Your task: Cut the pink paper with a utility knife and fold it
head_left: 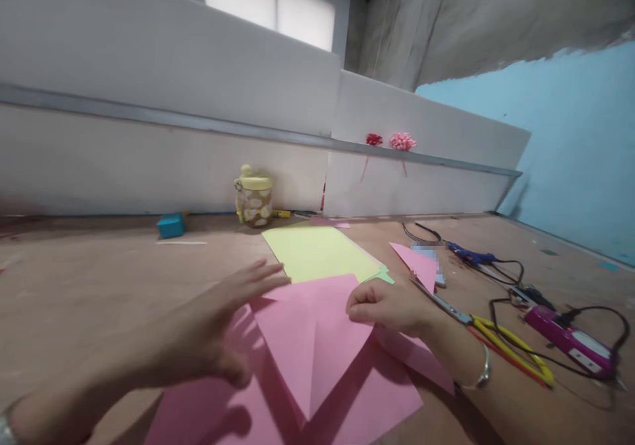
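Note:
A creased sheet of pink paper (pixel 297 339) with a folded, pointed end stands partly raised in front of me. At its upper right edge my right hand (pixel 389 305) pinches the paper, fingers curled. My left hand (pixel 225 319) is open at the left side of the sheet, fingers spread and apart from each other; whether its fingertips touch the paper I cannot tell. Flat beneath lies more pink paper (pixel 191 410), with the left hand's shadow on it. A stack of yellow paper (pixel 320 252) sits just beyond, with a green corner showing under it.
Scissors (pixel 510 349) with yellow and red handles lie right of my right arm. Further right are a purple power strip (pixel 565 339), cords and a blue glue gun (pixel 471 254). A yellow-lidded cup (pixel 255 200) and a blue block (pixel 171 225) stand near the white partition (pixel 163 167).

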`<state>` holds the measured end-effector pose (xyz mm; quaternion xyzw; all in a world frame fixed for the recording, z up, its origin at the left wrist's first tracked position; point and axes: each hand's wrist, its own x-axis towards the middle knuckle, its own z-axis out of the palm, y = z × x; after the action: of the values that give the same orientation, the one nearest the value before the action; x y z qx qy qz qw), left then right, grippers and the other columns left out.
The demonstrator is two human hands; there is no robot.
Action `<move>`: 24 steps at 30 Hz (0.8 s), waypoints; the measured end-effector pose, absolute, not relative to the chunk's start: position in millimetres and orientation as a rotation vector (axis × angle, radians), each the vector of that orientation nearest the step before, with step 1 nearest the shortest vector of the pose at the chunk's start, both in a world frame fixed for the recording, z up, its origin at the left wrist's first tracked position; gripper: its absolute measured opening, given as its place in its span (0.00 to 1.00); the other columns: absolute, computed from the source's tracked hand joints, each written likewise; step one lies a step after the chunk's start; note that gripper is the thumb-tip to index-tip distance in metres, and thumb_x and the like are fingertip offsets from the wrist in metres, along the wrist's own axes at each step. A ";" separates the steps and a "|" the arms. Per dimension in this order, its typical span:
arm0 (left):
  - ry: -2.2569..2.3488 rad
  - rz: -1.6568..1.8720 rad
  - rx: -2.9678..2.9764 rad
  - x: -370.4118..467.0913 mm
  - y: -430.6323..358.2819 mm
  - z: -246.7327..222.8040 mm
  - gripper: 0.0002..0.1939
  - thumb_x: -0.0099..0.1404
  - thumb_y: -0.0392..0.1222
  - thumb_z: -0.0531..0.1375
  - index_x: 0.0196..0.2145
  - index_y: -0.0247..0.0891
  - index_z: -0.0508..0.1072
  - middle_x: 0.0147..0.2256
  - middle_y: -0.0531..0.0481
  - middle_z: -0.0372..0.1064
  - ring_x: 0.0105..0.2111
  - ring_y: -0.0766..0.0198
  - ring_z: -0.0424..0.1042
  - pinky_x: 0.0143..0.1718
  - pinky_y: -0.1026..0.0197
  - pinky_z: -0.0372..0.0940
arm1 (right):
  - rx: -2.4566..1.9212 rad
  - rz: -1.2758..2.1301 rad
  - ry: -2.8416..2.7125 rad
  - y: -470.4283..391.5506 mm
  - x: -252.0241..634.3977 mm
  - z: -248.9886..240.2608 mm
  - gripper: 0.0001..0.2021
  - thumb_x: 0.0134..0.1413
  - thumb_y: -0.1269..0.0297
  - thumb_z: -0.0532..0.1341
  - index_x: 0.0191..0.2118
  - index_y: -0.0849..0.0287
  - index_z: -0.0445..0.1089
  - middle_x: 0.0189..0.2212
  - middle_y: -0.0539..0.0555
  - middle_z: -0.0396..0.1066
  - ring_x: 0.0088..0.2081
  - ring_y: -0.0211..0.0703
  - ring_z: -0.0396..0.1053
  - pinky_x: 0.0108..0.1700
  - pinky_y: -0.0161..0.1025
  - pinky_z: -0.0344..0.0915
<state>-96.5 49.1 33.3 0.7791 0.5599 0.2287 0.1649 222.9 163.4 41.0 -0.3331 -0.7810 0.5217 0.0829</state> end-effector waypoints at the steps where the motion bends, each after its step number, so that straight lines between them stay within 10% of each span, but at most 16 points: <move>1: 1.573 0.627 2.220 -89.9 47.4 33.4 0.53 0.44 0.58 0.75 0.65 0.55 0.59 0.70 0.47 0.46 0.69 0.39 0.45 0.66 0.35 0.48 | -0.981 1.586 -2.315 162.9 222.5 40.4 0.05 0.50 0.68 0.61 0.26 0.60 0.69 0.19 0.42 0.53 0.23 0.32 0.49 0.24 0.33 0.46; 6: 1.522 0.525 2.111 -66.7 40.5 43.4 0.38 0.52 0.58 0.71 0.59 0.66 0.66 0.67 0.58 0.56 0.66 0.47 0.56 0.64 0.41 0.56 | -0.962 1.639 -2.268 160.6 220.1 40.8 0.04 0.49 0.68 0.62 0.26 0.61 0.70 0.18 0.42 0.54 0.23 0.32 0.49 0.24 0.32 0.45; 11: 1.573 0.542 2.050 -61.1 42.5 54.7 0.17 0.58 0.53 0.66 0.45 0.52 0.77 0.46 0.52 0.77 0.46 0.50 0.75 0.48 0.47 0.71 | -0.944 1.706 -2.235 159.8 220.9 38.6 0.04 0.49 0.66 0.63 0.27 0.61 0.71 0.18 0.42 0.55 0.23 0.32 0.51 0.24 0.32 0.48; 16: 1.449 0.587 2.071 -64.5 45.1 47.4 0.39 0.41 0.61 0.76 0.52 0.54 0.74 0.58 0.51 0.70 0.58 0.47 0.67 0.60 0.49 0.63 | -0.957 1.722 -2.224 160.8 222.4 36.4 0.05 0.48 0.64 0.64 0.27 0.61 0.72 0.18 0.43 0.55 0.23 0.32 0.51 0.25 0.32 0.49; 24: 1.502 0.725 2.155 -61.7 47.4 42.1 0.14 0.67 0.55 0.57 0.38 0.49 0.80 0.47 0.52 0.77 0.46 0.57 0.76 0.48 0.55 0.70 | -0.964 1.590 -2.304 157.3 218.6 40.6 0.04 0.48 0.68 0.62 0.26 0.61 0.73 0.20 0.45 0.61 0.24 0.33 0.53 0.26 0.33 0.50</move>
<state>-61.7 47.4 42.1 0.7737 0.5393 0.2604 0.2067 218.6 157.3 40.6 -0.3242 -0.7751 0.5347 0.0904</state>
